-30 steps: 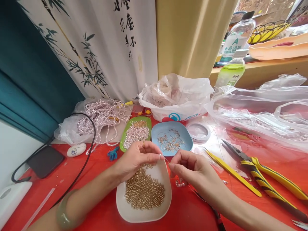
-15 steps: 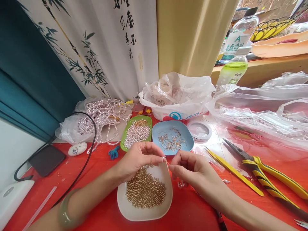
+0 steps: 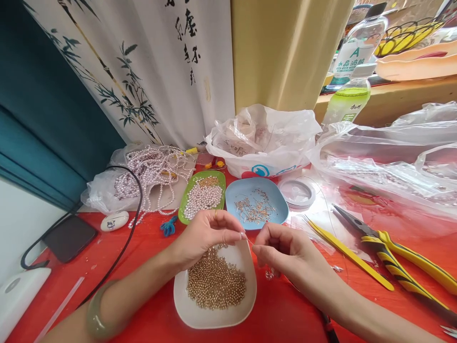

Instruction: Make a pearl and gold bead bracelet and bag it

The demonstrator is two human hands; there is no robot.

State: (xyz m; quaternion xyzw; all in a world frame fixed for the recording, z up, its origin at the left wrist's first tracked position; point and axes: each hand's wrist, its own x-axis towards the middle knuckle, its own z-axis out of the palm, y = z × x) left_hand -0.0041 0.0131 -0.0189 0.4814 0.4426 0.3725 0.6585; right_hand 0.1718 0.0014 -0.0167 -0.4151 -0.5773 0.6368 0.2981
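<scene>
Above the far edge of a white dish (image 3: 214,320) of gold beads (image 3: 217,281), my left hand (image 3: 210,236) pinches a small pale bead (image 3: 243,236) between thumb and fingertips. A thin wire or thread (image 3: 249,240) runs from that bead to my right hand (image 3: 280,245). My right thumb and forefinger are closed on it, with the other fingers curled. Just below the right hand is a small clear, shiny piece (image 3: 269,274); whether it hangs from the wire I cannot tell. Beyond the hands are a green dish (image 3: 181,214) of pearl and gold beads and a blue dish (image 3: 230,190) of metal pins.
Yellow tweezers (image 3: 352,255) and yellow-black pliers (image 3: 389,257) lie to the right. A spool (image 3: 310,197) sits beside the blue dish. Plastic bags (image 3: 293,136) stand behind. At left are pearl strands (image 3: 150,171), a black cable (image 3: 137,209) and a phone (image 3: 71,238).
The two hands stay nearly where they were, still pinching. My right fingertips have shifted very slightly right, away from the bead. The view has moved a little.
</scene>
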